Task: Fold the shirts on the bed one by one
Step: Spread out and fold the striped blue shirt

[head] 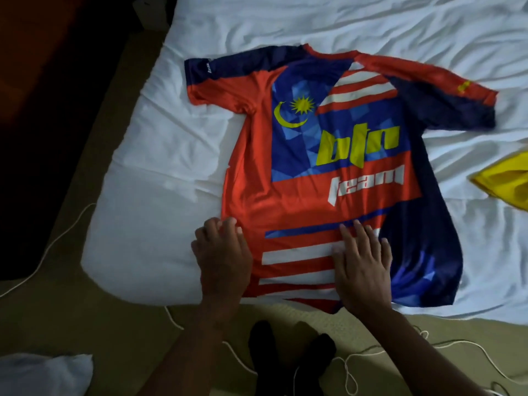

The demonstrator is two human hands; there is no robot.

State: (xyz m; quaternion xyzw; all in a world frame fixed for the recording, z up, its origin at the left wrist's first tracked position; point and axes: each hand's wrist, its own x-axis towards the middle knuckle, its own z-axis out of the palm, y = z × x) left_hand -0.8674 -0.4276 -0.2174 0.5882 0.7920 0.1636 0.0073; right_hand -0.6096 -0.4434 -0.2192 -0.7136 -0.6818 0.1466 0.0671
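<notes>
A red and blue jersey [300,172] with a yellow moon, star and lettering lies spread flat on the white bed [160,155], collar away from me, both sleeves out. My left hand [221,255] rests on the jersey's lower left edge with its fingers curled at the hem side. My right hand [361,261] lies palm down, fingers spread, on the striped lower part of the jersey. Neither hand lifts any cloth.
A yellow garment [503,184] lies on the bed at the right edge. The bed's front edge is just before my feet [288,361]. White cords [351,370] run over the floor, and a pale pillow [45,375] sits at the bottom left.
</notes>
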